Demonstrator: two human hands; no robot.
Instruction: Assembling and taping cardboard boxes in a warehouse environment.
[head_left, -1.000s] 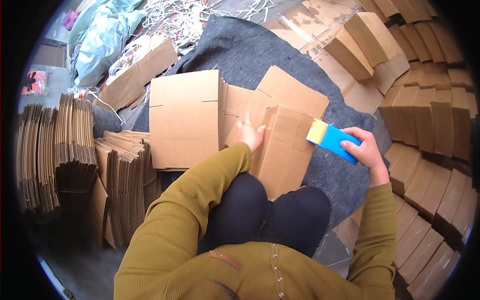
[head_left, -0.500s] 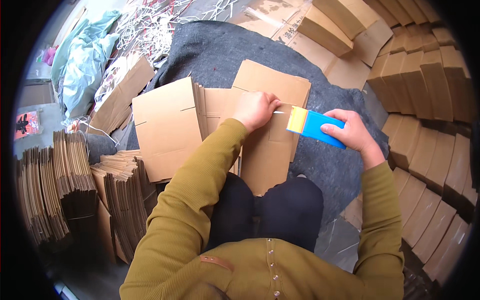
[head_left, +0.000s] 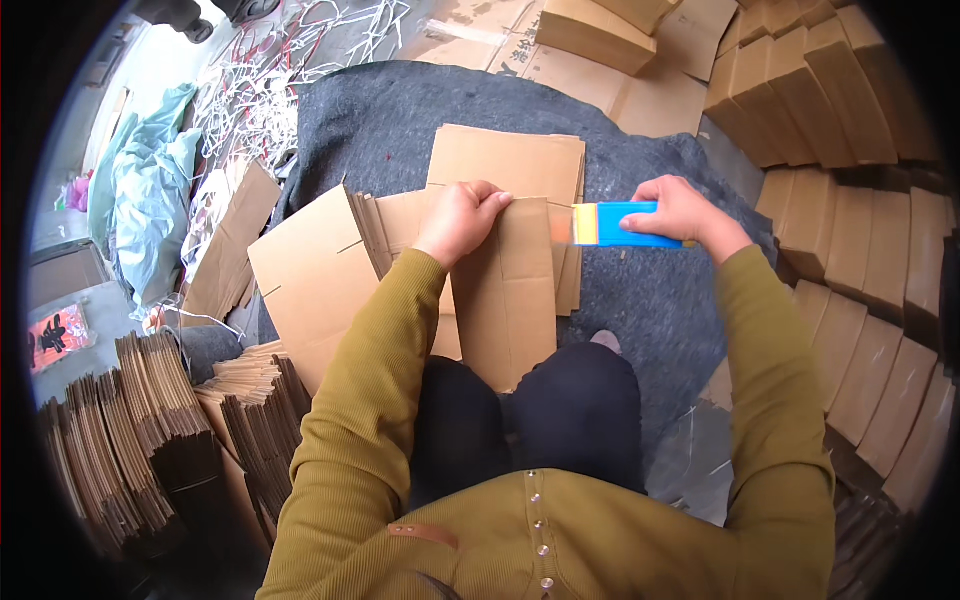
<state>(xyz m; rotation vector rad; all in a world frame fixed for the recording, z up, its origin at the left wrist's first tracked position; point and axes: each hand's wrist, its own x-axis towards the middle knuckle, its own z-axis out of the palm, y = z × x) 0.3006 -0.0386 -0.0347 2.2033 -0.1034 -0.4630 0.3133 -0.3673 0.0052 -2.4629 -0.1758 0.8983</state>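
My left hand (head_left: 462, 222) is closed on the upper edge of a folded brown cardboard carton (head_left: 507, 300), its thumb and fingers pressed together there. The carton stands above my knees, its lower end close to them. To its right, my right hand (head_left: 678, 212) grips a blue and yellow handheld tape dispenser (head_left: 624, 225), with the yellow end toward the carton. A see-through strip, apparently tape, shows between that end and the carton's right edge. Beneath and behind lie flat carton blanks (head_left: 508, 155), and more scored blanks (head_left: 318, 272) lean together on the left.
A dark grey felt blanket (head_left: 640, 300) lies under the work. Stacks of flat cartons (head_left: 165, 400) stand at the left. Rows of formed boxes (head_left: 870, 230) rise on the right. White strapping (head_left: 265, 70) and a pale green plastic bag (head_left: 150, 190) lie at the far left.
The tape dispenser has moved right, off the carton, and its tilt has levelled out. My left hand has shifted slightly left along the carton's top. The whole view has turned a little.
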